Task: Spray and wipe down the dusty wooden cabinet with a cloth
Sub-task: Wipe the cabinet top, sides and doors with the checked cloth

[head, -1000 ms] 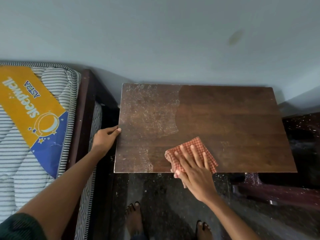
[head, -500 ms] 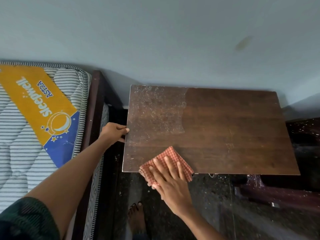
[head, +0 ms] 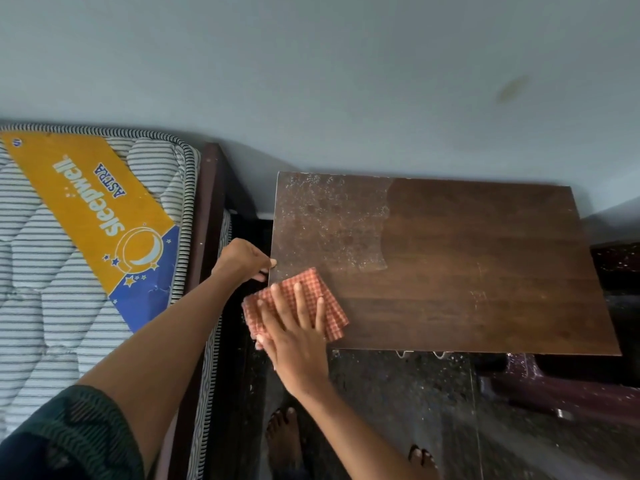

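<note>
Mid-wipe, your flat right hand (head: 298,344) presses the cloth (head: 306,281) near-left, your left hand (head: 242,259) gripping the cabinet (head: 467,265) edge; next wipe the far-left dust (head: 329,220).

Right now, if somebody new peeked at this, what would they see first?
Probably the red checked cloth pressed flat under the right hand at the near left corner of the wooden cabinet. Next, the speckled dusty patch on the cabinet's far left, beside the clean dark wood to its right. The bright orange mattress label on the left also jumps out, near the left hand gripping the cabinet's edge.
</note>
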Available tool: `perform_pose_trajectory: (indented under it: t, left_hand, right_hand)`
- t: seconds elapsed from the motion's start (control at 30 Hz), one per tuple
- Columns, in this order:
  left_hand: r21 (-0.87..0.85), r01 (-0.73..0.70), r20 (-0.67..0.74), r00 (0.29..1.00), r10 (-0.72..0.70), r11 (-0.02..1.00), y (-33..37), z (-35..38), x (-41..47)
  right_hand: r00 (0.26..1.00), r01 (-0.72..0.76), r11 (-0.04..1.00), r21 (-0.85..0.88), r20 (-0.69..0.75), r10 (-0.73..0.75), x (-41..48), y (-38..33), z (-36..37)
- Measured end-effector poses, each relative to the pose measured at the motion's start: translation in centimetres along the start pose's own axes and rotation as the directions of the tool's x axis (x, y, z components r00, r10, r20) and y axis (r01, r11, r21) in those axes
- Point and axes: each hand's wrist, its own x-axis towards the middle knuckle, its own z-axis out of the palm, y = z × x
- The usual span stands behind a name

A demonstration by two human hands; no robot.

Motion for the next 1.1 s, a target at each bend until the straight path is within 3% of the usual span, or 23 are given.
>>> perform_pose_trajectory:
  t: [0.13,0.3,0.47,0.63,0.8,0.97,1.1]
  left_hand:
    - [-0.017,0.04,-0.024,0.999,-0.041,0.999,0.1,-0.1,-0.5]
    - [0.006,0.07,-0.077,0.995,-0.069,0.998,0.4,0.2,-0.9]
    - [0.021,0.114,-0.1,0.989,-0.111,0.993,1.0,0.6,-1.1]
    - [0.033,0.152,-0.084,0.985,-0.149,0.988,0.2,0.7,0.6]
    - [0.031,0.184,-0.01,0.983,-0.184,0.982,1.1,0.2,-0.3]
    - [0.08,0.209,0.029,0.977,-0.212,0.975,1.9,0.1,-0.5]
    - [0.074,0.221,0.039,0.974,-0.224,0.973,2.0,0.1,-0.4]
  right_hand:
    - [0.986,0.165,0.982,-0.089,0.033,-0.163,-4.6,1.9,1.1]
    - [0.996,-0.09,0.994,-0.068,0.007,0.091,-7.1,7.4,0.7]
    - [0.953,-0.304,0.947,0.1,0.012,0.304,-2.9,4.5,-0.7]
    - [0.987,-0.159,0.987,0.033,-0.024,0.159,1.3,1.4,-0.6]
    - [0.999,0.036,0.999,-0.036,-0.015,-0.036,-2.5,5.3,0.4]
    - [0.978,-0.197,0.98,-0.017,-0.078,0.195,-4.3,11.9,-0.7]
    - [0.929,-0.363,0.929,0.07,-0.055,0.367,-0.3,12.4,-1.9]
